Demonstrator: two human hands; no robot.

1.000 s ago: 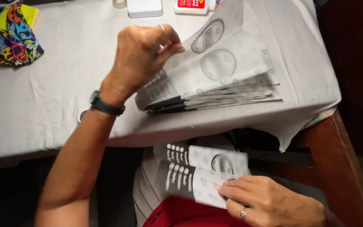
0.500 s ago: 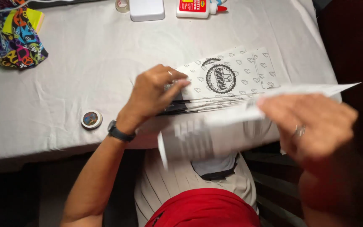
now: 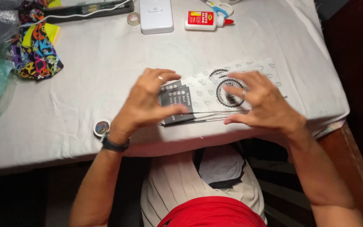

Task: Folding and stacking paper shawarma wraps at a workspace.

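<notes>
- Two hands now rest on the stack of printed paper bags (image 3: 215,98) at the near table edge; a moment ago the right hand (image 3: 263,103) carried one bag in the air.
- Head view: left hand (image 3: 145,103) and right hand press with spread fingers, so that bag seems added and the pile is being squared. A glue bottle (image 3: 206,19) lies far behind.
</notes>
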